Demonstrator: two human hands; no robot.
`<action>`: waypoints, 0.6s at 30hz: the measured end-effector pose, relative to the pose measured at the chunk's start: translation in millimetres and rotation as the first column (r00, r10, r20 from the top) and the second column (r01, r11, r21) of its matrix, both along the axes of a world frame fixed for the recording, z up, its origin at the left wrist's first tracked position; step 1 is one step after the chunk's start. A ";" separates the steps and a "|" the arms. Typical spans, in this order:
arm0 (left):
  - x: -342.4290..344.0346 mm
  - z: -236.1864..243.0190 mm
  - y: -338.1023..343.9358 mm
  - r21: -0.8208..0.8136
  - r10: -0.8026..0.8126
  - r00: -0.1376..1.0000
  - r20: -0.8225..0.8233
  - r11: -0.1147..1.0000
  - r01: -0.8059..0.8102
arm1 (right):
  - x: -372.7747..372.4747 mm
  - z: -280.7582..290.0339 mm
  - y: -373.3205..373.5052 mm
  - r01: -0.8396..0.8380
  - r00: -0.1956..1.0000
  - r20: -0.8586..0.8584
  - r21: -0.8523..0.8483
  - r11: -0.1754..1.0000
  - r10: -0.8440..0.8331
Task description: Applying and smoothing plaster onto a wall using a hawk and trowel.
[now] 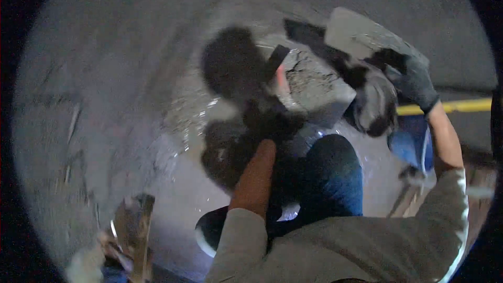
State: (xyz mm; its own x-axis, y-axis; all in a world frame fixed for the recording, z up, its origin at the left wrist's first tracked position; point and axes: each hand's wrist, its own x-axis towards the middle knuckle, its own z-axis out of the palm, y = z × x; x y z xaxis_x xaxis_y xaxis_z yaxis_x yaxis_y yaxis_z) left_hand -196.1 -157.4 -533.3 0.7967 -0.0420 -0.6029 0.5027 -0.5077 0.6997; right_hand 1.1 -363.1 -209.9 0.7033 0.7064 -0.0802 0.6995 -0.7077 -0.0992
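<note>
- Angular container [341, 99]: crumbly grey material [312, 81] inside.
- Left hand [271, 118]: lower left of container, shadowed; grip cannot be told.
- Right hand [417, 81], gloved: right of container, against pale slab [350, 29]; clamping cannot be told.
- Knee [338, 165]: just below container.
- Yellow bar [466, 106]: farther right.

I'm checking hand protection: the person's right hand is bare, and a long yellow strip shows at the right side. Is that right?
Not quite: in the head view the right hand wears a dark grey glove. The long yellow strip does show at the right side.
</note>
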 end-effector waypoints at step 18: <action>-171.4 213.0 115.8 -0.783 0.979 0.205 0.020 0.143 -0.605 | -132.5 19.9 201.4 -0.800 0.572 0.238 -0.052 0.598 0.785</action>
State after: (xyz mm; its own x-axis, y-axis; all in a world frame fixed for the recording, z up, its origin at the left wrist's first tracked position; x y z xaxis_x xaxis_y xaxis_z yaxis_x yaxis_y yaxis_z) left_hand -367.5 -41.6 -320.3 0.6528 0.6841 -0.3255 -0.1283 0.5233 0.8425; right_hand -131.4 -161.6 -189.9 -0.1481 0.9876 0.0526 0.9841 0.1419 0.1068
